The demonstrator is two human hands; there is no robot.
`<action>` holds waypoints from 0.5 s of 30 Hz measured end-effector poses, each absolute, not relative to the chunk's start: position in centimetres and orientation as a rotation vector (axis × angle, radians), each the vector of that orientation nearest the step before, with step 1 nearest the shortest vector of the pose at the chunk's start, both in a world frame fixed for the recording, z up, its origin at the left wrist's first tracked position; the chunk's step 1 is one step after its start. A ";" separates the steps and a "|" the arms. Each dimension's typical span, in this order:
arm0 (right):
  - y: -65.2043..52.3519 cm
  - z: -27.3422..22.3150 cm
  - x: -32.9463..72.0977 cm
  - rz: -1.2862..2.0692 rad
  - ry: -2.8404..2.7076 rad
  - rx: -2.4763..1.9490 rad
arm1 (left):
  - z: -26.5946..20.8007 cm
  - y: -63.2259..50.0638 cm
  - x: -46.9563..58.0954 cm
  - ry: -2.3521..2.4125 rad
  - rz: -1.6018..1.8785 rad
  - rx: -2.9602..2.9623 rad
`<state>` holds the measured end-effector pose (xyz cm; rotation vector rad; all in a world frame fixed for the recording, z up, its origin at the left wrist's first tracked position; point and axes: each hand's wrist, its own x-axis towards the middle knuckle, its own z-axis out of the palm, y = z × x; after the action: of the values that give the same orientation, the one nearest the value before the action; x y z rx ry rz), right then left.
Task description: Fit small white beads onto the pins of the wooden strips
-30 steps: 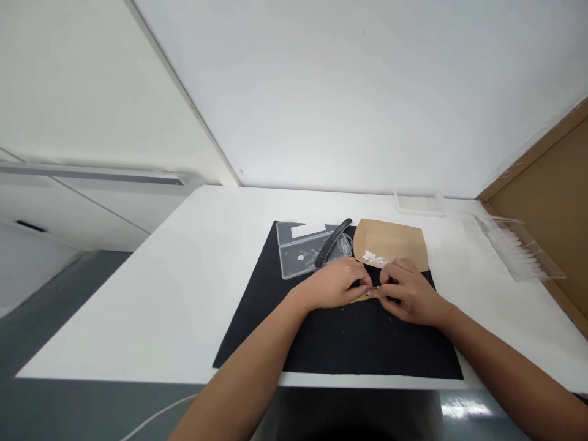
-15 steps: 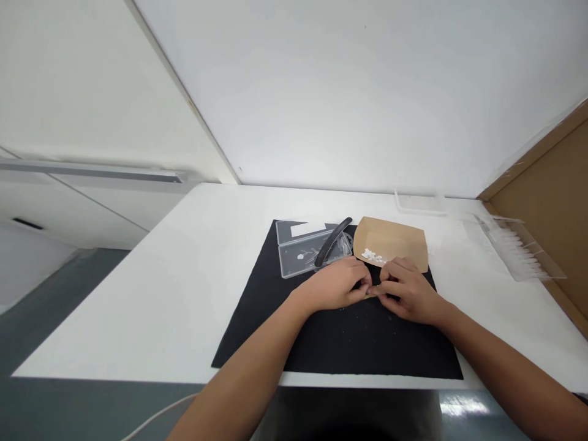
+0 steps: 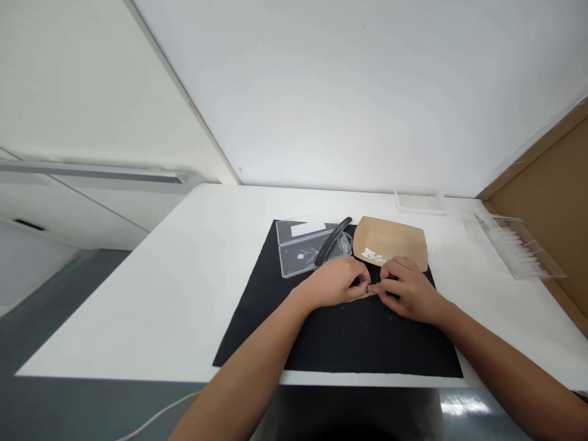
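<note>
On the black mat point(image 3: 349, 343), my left hand point(image 3: 337, 283) and my right hand point(image 3: 407, 291) are close together, almost fingertip to fingertip. Thumb and fingers of the left hand are pinched, and a tiny dark item shows at their tips. My right fingers are curled in a pinch as well; whatever they grip is too small to name. Below the fingertips lies a thin tan strip point(image 3: 361, 297), partly covered by the left hand. Just beyond the right hand is a brown paper tray point(image 3: 397, 236) holding small white pieces point(image 3: 371, 254).
Behind my left hand lies an open clear plastic case point(image 3: 294, 266) with small clear parts and a white label. A curved black tool point(image 3: 333, 242) rests across it. Clear plastic racks point(image 3: 517, 248) stand at the right, beside a brown panel point(image 3: 546, 202). A white wall backs the table.
Both hands stay in nearly the same place. The left fingers have shifted slightly, and more of the tan strip shows beneath them.
</note>
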<state>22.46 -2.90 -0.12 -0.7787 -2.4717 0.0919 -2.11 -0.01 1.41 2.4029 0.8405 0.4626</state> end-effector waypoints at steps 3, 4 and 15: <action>-3.0 0.1 22.4 0.086 -2.476 -0.799 | 1.4 0.0 -2.2 0.861 0.463 2.404; -3.0 0.2 22.4 0.085 -2.481 -0.803 | 1.4 0.0 -2.2 0.868 0.463 2.407; -3.0 0.2 22.4 0.098 -2.510 -0.828 | 1.3 0.1 -2.2 0.856 0.451 2.412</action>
<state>22.35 -2.99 0.25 -0.8280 -2.5097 0.0976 -2.19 0.06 1.31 2.4120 0.8561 0.4514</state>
